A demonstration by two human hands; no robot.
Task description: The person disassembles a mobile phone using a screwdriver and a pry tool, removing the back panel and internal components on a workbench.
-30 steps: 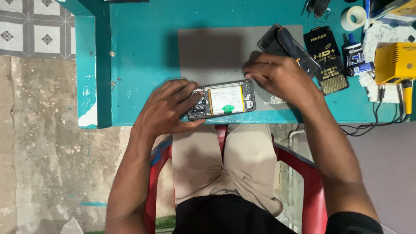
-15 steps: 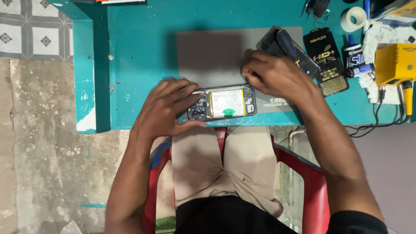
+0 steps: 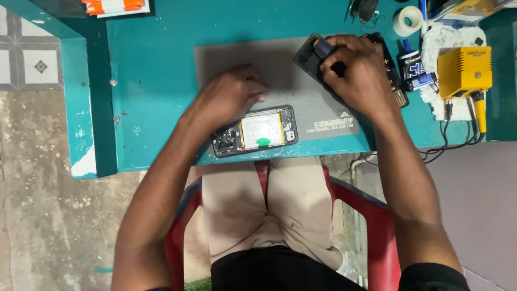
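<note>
Head view: an opened phone [image 3: 254, 131] lies on the grey mat [image 3: 280, 70] at the table's near edge. Left hand [image 3: 229, 97] rests loose above it, touching; right hand [image 3: 355, 70] clasps a dark tool [image 3: 322, 48] over the black back cover [image 3: 308, 56].

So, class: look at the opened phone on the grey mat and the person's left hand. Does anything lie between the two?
Nothing visible does. The left hand rests on the grey mat just above the opened phone, its fingers close to the phone's upper edge. The right hand is farther off, on a dark device at the mat's far corner.
</note>
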